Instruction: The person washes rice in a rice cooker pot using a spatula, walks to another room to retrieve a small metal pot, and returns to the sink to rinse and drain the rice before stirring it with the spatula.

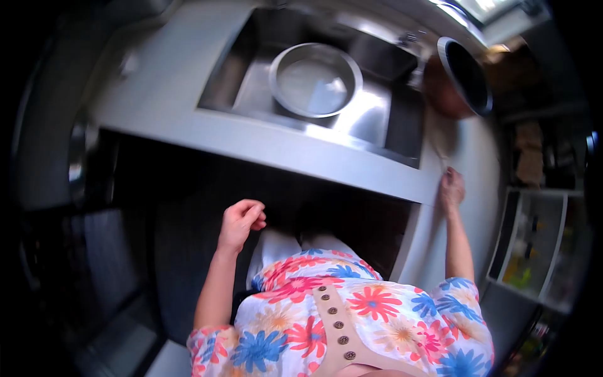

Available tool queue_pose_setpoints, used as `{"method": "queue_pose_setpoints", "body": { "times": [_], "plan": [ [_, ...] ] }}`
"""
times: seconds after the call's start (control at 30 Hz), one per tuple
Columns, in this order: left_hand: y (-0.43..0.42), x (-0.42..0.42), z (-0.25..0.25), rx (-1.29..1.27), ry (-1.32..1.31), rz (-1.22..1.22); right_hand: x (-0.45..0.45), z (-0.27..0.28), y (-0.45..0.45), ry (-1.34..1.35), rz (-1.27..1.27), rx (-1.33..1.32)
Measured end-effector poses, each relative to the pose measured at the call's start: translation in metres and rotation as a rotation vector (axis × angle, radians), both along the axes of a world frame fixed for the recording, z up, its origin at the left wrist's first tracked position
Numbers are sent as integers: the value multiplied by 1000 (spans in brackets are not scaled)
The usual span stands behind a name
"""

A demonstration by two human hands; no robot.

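— What is in the right hand (452,190)?
— A pale utensil (442,149), its near end gripped over the right stretch of the bench (251,139); the handle points toward the person, probably for easy reach with fingers clear of the broader end; blur hides whether it touches the surface.
— And its look?
— Slim at the grip, wider beyond; its exact kind cannot be told.
— Around it?
— A brown, dark-mouthed pot (442,91) just beyond; a round metal basin (314,55) in the sink (372,114), perhaps so spills stay contained; the left hand (242,221), before the bench, curls loosely closed, nothing showing inside.
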State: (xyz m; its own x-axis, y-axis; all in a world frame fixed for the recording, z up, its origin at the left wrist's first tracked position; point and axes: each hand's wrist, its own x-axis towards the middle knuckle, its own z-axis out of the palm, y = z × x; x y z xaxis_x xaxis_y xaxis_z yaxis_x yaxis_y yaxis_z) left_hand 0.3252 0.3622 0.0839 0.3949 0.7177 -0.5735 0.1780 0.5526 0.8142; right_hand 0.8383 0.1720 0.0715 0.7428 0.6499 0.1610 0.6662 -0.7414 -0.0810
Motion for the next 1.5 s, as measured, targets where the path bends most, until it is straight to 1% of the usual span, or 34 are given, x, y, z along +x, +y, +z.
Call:
{"method": "queue_pose_setpoints", "body": {
  "times": [0.03,0.1,0.13,0.17,0.23,0.27,0.37,0.4,0.43,0.47,0.5,0.53,0.57,0.6,0.63,0.67,0.7,0.73,0.8,0.83,0.93,0.97,1.03,1.07,1.1,1.17,1.23,1.3,1.37,1.43,1.5],
  "plan": [
    [-4,-13,-4,-18,11,30,5,-3,-1,20,-12,3],
    [-16,-46,-17,-46,41,82,9,-11,-5,-75,5,-95],
    [-19,-61,-18,-61,53,108,7,-5,-1,-155,-12,-148],
    [-24,-79,-21,-76,71,144,-2,4,7,-158,-22,-152],
    [-39,-123,-34,-108,99,211,-29,8,24,-188,126,-88],
    [-44,-146,-49,-105,104,240,-44,3,34,-206,190,-39],
    [-70,-233,-76,-143,125,329,-160,4,84,106,377,67],
    [-81,-268,-81,-149,129,364,-196,-13,95,182,455,113],
    [-92,-301,-81,-127,149,400,-251,-17,109,290,441,153],
    [-104,-334,-82,-98,164,442,-299,-28,121,352,635,228],
    [-117,-366,-81,-78,183,485,-344,-39,128,399,648,133],
    [-129,-395,-80,-79,208,544,-378,-68,132,615,645,168],
    [-139,-427,-78,-86,216,596,-451,-46,141,609,737,171],
    [-147,-456,-75,-93,236,635,-496,-39,154,496,777,-15],
    [-153,-478,-76,-100,224,683,-537,-33,162,509,884,0],
    [-159,-499,-79,-110,211,723,-566,-39,171,499,943,-20],
    [-161,-520,-81,-116,195,764,-604,-33,178,638,945,-37],
    [-157,-531,-81,-128,174,787,-627,-30,187,631,983,-152],
    [-147,-555,-84,-147,121,857,-669,-35,206,574,1098,-299],
    [-140,-567,-87,-127,66,868,-689,-39,217,498,1179,-351],
    [-108,-618,-92,-100,62,838,-758,-47,248,470,1157,-570],
    [-97,-640,-89,-94,96,838,-784,-57,261,497,1206,-578],
    [-91,-690,-92,-78,118,926,-839,-69,289,552,1302,-595],
    [-84,-720,-94,-58,128,973,-873,-75,306,477,1357,-630],
    [-86,-748,-97,-66,237,1018,-911,-79,322,507,1422,-632],
    [-108,-810,-127,-49,421,1085,-1000,-74,350,558,1568,-621],
    [-137,-854,-143,-136,263,1296,-1094,-57,369,581,1752,-608],
    [-151,-883,-152,-363,258,1492,-1185,-54,391,605,1910,-600],
    [-174,-913,-173,-488,214,1553,-1272,-62,407,666,2000,-571],
    [-188,-944,-190,-623,158,1548,-1349,-71,429,726,2054,-543],
    [-181,-987,-199,-649,128,1558,-1403,-85,458,735,2069,-473]
  ]
}}
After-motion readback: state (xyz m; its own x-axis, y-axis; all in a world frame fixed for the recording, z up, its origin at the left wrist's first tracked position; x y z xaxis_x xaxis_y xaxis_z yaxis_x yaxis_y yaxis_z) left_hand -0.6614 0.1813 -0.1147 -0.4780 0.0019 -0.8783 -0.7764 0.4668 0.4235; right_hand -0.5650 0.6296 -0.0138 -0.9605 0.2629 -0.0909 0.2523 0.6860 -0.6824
